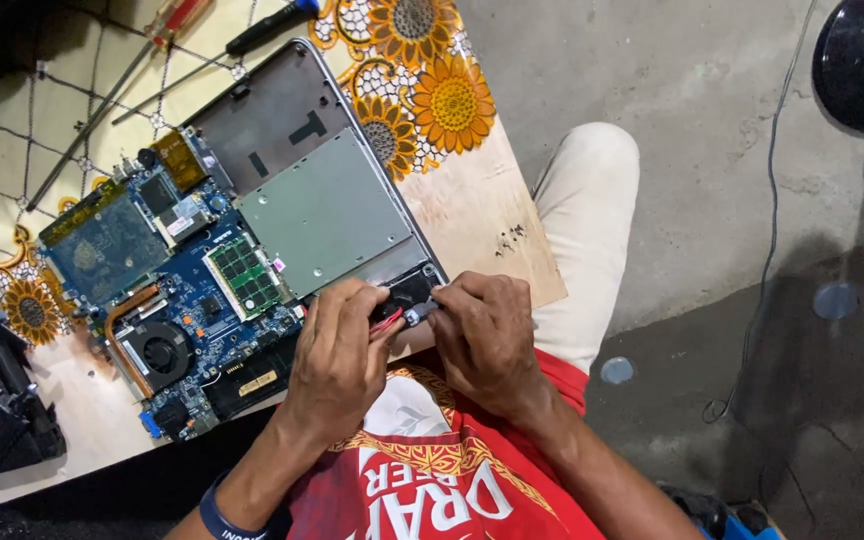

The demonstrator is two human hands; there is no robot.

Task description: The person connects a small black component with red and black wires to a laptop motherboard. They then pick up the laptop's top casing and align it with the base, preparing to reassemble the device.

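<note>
The person sits at a table [482, 215] with an opened laptop [242, 250] lying base-up, its bottom cover off so the blue board [187, 290] shows. Both hands meet at the laptop's 5 o'clock corner, over its near edge. The left hand [337, 360] is clenched with thumb and forefinger pinching red wires [388, 320], and the right hand [482, 345] pinches a small dark plug [420, 313] at the wires' end, fingers curled tight around it. The plug sits between the two hands, just below a black part [410, 287] in that corner, and whether it is seated in anything cannot be told. Judging by how things lie, the strip-down looks well along: the cover is gone, the fan [159, 352] at 8 o'clock, the copper pipe [127, 310] and the green memory stick [245, 273] at centre are all bare, while the silver drive plate [327, 215] is in place. Board, fan and memory remain mounted, so much seems left. A few loose screws [510, 238] rest on the table at 3 o'clock, and two screwdrivers [167, 35] lie at 11 o'clock beyond the laptop
</note>
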